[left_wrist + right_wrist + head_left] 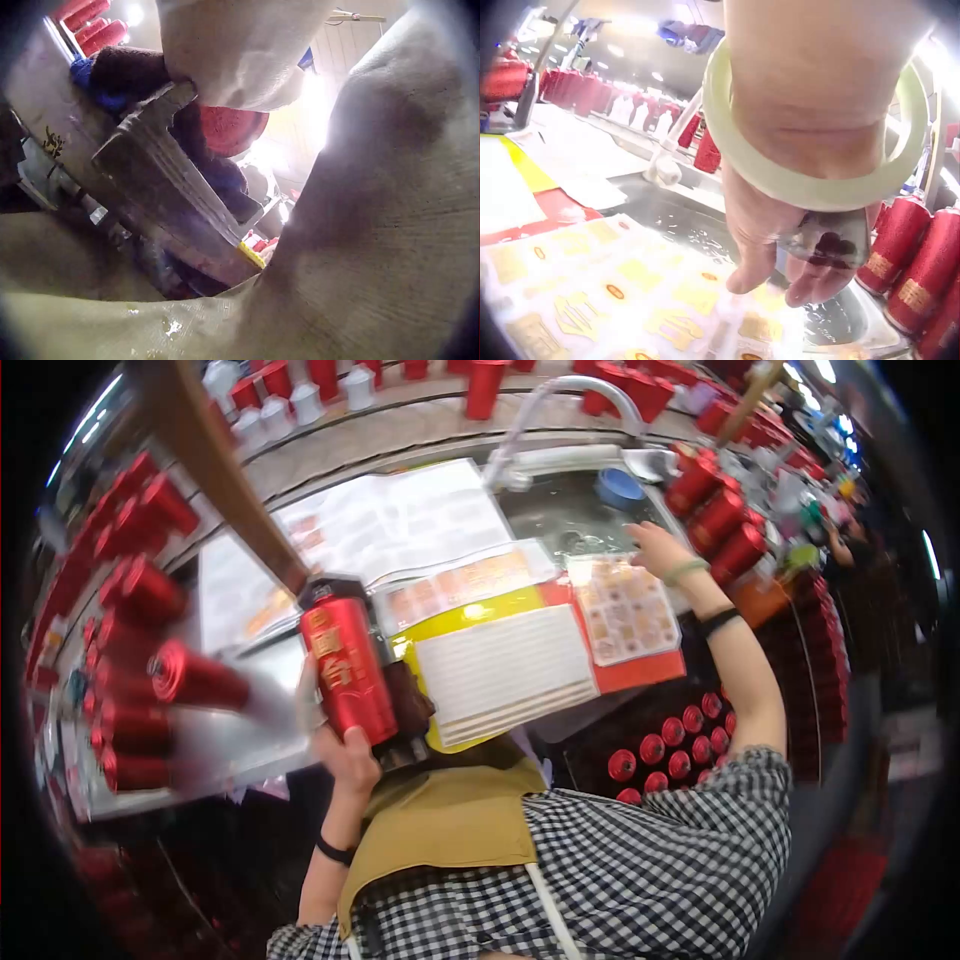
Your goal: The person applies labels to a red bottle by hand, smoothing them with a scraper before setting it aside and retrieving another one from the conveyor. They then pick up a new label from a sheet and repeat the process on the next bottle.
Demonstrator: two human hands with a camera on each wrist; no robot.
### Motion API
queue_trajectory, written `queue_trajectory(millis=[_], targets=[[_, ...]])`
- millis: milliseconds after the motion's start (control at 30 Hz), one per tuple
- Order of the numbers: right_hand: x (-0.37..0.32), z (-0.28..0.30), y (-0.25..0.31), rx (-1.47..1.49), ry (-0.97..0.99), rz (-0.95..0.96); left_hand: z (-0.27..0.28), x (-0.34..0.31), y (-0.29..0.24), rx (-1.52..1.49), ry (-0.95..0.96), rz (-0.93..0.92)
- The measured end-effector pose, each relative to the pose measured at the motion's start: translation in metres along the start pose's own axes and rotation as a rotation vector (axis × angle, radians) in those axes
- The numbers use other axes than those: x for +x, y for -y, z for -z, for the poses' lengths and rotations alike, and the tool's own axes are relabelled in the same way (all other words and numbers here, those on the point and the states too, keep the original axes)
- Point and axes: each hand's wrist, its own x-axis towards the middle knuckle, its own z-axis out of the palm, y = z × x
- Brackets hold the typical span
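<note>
A red bottle (345, 665) with gold lettering leans in a dark cradle (405, 700). My left hand (345, 755) grips it low down, with the thumb at the base end and fingers along the left side. In the left wrist view the bottle's round red base (232, 131) shows beyond the hand, beside brown padding (131, 66). My right hand (660, 550), wearing a pale bangle (795, 191), hovers over the edge of the sink (560, 510). Its thumb and fingers stand apart just above a sheet of gold decals (625, 610).
Water and a blue bowl (620, 488) are in the sink, below a curved faucet (520, 420). White sheets (400, 510) and a ruled pad (505, 675) cover the table. Red bottles (725, 520) crowd the right, with more at left (195, 675). A wooden post (230, 480) stands behind the cradle.
</note>
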Motion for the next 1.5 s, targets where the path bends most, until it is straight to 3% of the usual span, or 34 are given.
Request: queue_trajectory(millis=[100, 200, 267, 333, 400, 433, 500, 567, 633, 700, 833, 900, 1033, 1133, 1200, 1300, 1367, 1433, 1467, 1500], targets=[[-0.017, 0.018, 0.068, 0.237, -0.049, 0.232, 0.012, 0.006, -0.009, 0.004, 0.043, -0.018], [-0.043, 0.023, 0.147, 0.506, -0.069, 0.322, 0.022, 0.004, 0.002, -0.011, -0.01, -0.057], [-0.061, 0.017, 0.195, 0.659, -0.02, 0.28, 0.022, 0.011, 0.001, -0.06, -0.049, -0.002], [-0.074, 0.006, 0.235, 0.769, 0.014, 0.251, 0.026, 0.018, 0.01, -0.296, -0.127, 0.383], [-0.077, -0.002, 0.27, 1.155, 0.2, 0.162, 0.027, 0.031, 0.006, -0.352, -0.083, 0.474], [-0.076, -0.009, 0.287, 1.268, 0.187, 0.129, 0.028, 0.039, 0.003, -0.413, -0.033, 0.565], [-0.069, -0.018, 0.317, 1.322, 0.1, 0.21, 0.031, 0.052, 0.003, -0.518, 0.026, 0.639], [-0.065, -0.021, 0.34, 1.32, 0.071, 0.159, 0.029, 0.058, -0.006, -0.469, 0.158, 0.614], [-0.063, -0.025, 0.358, 1.318, 0.038, 0.109, 0.03, 0.059, -0.001, -0.517, 0.149, 0.628], [-0.061, -0.035, 0.372, 1.498, 0.061, 0.024, 0.03, 0.058, -0.003, -0.58, 0.118, 0.644], [-0.061, -0.053, 0.394, 1.403, 0.065, 0.039, 0.028, 0.056, -0.004, -0.572, 0.106, 0.631], [-0.062, -0.065, 0.402, 1.531, 0.017, 0.013, 0.026, 0.057, -0.008, -0.553, 0.073, 0.624], [-0.065, -0.046, 0.393, 1.547, 0.22, -0.061, 0.026, 0.058, -0.01, -0.59, 0.076, 0.666], [-0.063, -0.045, 0.385, 1.463, 0.127, -0.077, 0.029, 0.06, -0.012, -0.69, 0.062, 0.716], [-0.064, -0.032, 0.382, 1.776, 0.005, 0.032, 0.028, 0.06, -0.01, -0.673, 0.069, 0.708], [-0.075, -0.011, 0.388, 1.635, 0.029, 0.131, 0.029, 0.06, -0.009, -0.644, 0.077, 0.695], [-0.076, -0.027, 0.389, 1.513, -0.013, 0.172, 0.029, 0.059, -0.01, -0.636, 0.075, 0.691], [-0.072, -0.022, 0.383, 1.058, -0.211, 0.191, 0.028, 0.058, -0.009, -0.61, 0.064, 0.674], [-0.062, -0.014, 0.379, 0.786, -0.474, 0.332, 0.029, 0.059, -0.01, -0.604, 0.079, 0.664], [-0.057, -0.002, 0.381, 0.784, -0.476, 0.336, 0.029, 0.059, -0.009, -0.606, 0.076, 0.661]])
